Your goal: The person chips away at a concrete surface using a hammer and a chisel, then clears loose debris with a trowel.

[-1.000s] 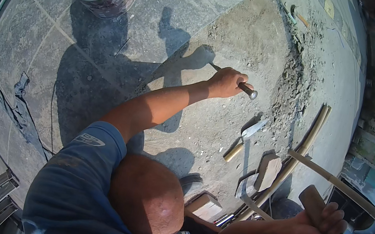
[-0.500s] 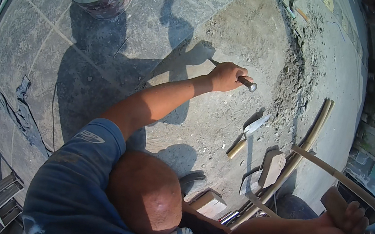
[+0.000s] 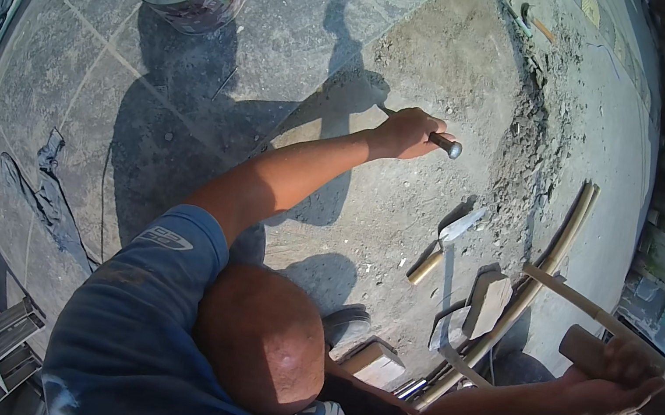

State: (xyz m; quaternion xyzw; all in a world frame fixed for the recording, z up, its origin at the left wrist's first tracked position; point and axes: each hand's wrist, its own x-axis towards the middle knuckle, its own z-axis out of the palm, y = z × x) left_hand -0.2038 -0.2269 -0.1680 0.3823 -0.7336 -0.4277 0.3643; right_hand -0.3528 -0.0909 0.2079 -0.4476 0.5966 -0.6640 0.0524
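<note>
My left hand (image 3: 406, 134) is closed around a steel chisel (image 3: 445, 145). The chisel's round struck end sticks out past my thumb, and its other end slants toward the edge of the rough concrete patch (image 3: 443, 58). At the right my right hand (image 3: 623, 376), fingers curled, is raised well apart from the chisel. It grips a thick brown tool, seemingly a hammer (image 3: 585, 350), partly hidden by my fingers. A pointing trowel (image 3: 455, 231) with a wooden handle lies below and right of the chisel. My bare bent knee (image 3: 261, 337) is between my arms.
A paint bucket (image 3: 199, 17) stands at the far left. Crumbled rubble (image 3: 529, 127) runs along the patch's right side. Long poles (image 3: 563, 235), a wooden handle (image 3: 571, 294) and pale blocks (image 3: 488, 304) (image 3: 372, 364) lie at right. Dark cloth strips (image 3: 48, 180) and a ladder (image 3: 1, 345) are at left.
The whole view has shifted slightly. My right hand with the hammer has turned and moved a little, the tool now lying more level. My left hand still holds the chisel in place.
</note>
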